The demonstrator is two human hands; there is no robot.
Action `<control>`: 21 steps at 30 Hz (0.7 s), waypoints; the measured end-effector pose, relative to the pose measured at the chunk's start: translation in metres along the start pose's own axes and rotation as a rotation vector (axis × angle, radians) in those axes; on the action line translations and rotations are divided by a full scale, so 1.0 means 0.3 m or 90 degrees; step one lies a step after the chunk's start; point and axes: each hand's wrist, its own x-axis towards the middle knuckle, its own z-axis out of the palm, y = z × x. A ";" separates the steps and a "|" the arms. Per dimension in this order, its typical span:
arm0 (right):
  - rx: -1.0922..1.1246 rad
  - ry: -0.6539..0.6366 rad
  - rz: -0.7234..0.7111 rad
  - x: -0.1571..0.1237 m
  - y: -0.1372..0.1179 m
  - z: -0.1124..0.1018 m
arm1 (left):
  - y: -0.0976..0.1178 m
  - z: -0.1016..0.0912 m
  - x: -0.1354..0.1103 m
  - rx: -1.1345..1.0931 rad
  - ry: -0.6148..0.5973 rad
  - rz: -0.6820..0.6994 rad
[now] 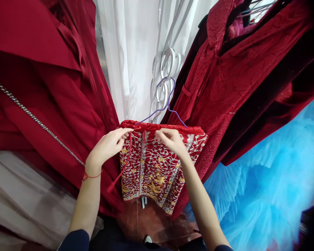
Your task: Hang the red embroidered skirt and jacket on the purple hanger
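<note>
A red skirt-like garment (157,167) with silver and gold embroidery hangs in front of me from a purple wire hanger (157,111). Its plain red waistband (170,129) runs along the top. My left hand (111,143) is closed in a pinch at the left end of the band, on a thin red drawstring (130,150) that dangles below the fingers. At the front of the band is my right hand (171,139), its fingers curled together; what they hold, if anything, is hidden.
Long dark red garments (42,80) hang on the left, one with a silver chain trim. To the right are patterned red dresses (230,73) and a blue ruffled gown (261,188). White rings (168,64) hold the hanger before a white curtain (136,52).
</note>
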 end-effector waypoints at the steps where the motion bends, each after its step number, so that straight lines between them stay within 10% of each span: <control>1: -0.033 0.001 0.000 0.006 -0.010 0.044 | 0.019 0.014 0.016 0.041 0.063 0.021; 8: -0.430 -0.027 0.101 0.035 -0.077 0.271 | 0.025 0.118 0.150 0.236 0.087 0.122; 14: -0.558 0.028 0.210 0.038 -0.055 0.261 | -0.026 0.139 0.165 0.266 0.069 0.108; 21: -0.458 0.105 0.125 0.010 -0.053 0.256 | -0.029 0.149 0.168 0.262 0.042 0.123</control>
